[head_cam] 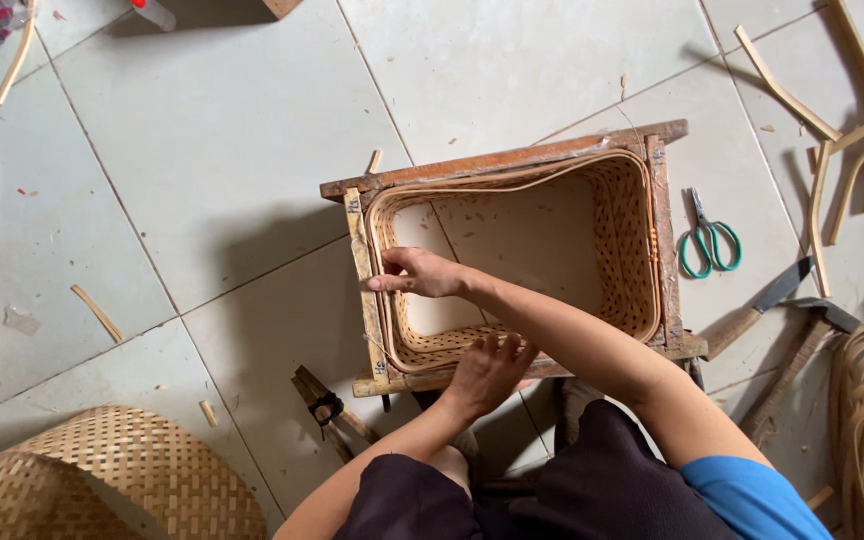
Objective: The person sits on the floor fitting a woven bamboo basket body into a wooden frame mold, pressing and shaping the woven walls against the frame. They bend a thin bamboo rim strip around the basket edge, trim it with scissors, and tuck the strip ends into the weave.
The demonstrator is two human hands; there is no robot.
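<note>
dark cloth over my knees (512, 500) sits closest, and just beyond it my left hand (487, 372) presses fingers-spread on the near rim of the woven basket (552, 250) inside its wooden frame (512, 160) on the tile floor (232, 130). my right hand (422, 273) pinches the rim strip at the basket's left edge. green scissors (709, 245) lie beside the frame.

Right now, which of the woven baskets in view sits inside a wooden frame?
The rectangular basket at centre, open side up, with both hands on its rim: right hand and left hand. The woven basket at lower left lies on the tiles with no frame.
</note>
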